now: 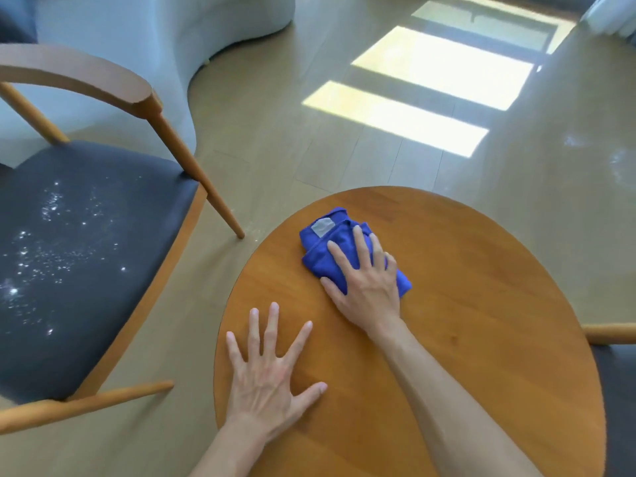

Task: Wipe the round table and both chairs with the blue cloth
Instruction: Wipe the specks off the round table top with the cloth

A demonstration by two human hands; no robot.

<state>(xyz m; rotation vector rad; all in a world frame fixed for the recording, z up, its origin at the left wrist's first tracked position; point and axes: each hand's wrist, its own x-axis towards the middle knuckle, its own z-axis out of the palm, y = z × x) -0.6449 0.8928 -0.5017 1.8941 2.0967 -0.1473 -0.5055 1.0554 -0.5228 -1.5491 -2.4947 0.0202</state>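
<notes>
Blue and folded, the cloth (339, 246) lies on the round table (464, 304) toward its far left edge, with the right hand (364, 280) pressed flat on top, fingers straight and spread. The left hand (272, 366) rests palm down at the table's near left edge, fingers wide, holding nothing. Left of the table stands a wooden chair (86, 253) whose dark seat is flecked with white crumbs. Another chair's (616, 373) arm shows at the table's right edge.

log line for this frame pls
right hand flat, pressing folded blue cloth | left hand flat on round wooden table | dark-seated wooden chair speckled white
</notes>
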